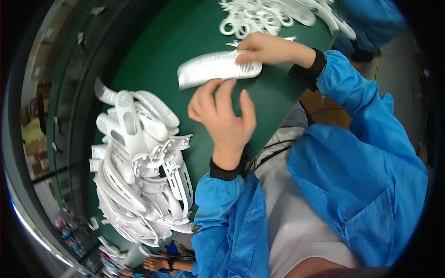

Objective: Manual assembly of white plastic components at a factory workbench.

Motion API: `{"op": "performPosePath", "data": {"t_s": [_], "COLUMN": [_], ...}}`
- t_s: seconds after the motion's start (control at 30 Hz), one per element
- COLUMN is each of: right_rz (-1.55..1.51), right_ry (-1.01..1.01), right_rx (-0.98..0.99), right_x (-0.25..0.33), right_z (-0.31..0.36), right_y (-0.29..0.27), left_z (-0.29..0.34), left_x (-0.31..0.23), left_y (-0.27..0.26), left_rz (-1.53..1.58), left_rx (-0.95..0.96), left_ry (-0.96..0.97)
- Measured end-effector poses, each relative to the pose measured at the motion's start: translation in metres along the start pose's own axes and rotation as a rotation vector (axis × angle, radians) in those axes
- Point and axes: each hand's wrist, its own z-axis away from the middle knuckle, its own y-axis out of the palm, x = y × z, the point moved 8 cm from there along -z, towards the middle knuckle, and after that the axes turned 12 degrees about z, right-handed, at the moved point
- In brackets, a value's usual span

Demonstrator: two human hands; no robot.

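A long, curved white plastic shell (208, 68) with a slotted grille near its rounded end is held over the green table. My right hand (266, 50) grips that rounded end, its fingers on top; the thumb is hidden. Just below the shell's near edge, my left hand (223, 111) has its fingers and thumb apart. Two of its fingertips reach the edge, but I cannot tell whether they touch it. Small white pieces (234, 44) lie partly hidden behind my right hand.
A large heap of white plastic shells (139, 171) covers the table's left side. White rings (245, 23) and more curved parts (301, 11) are piled at the far edge. The green table (162, 55) runs under everything. Another person's hand (155, 264) shows at the bottom; a blue sleeve (371, 23) is top right.
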Motion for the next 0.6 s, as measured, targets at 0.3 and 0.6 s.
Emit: {"op": "performPosePath", "data": {"t_s": [0.3, 0.6], "right_rz": [-0.189, 0.199], "right_ry": [0.358, -0.153], "right_rx": [-0.260, -0.231], "right_x": [-0.027, 0.116], "right_z": [-0.200, -0.338], "right_y": [0.002, 0.080], "left_z": [0.031, 0.032], "left_x": [0.089, 0.097], "left_y": [0.029, 0.044], "left_rz": [0.553, 0.508], "left_rx": [-0.026, 0.106], "left_ry": [-0.290, -0.365]}}
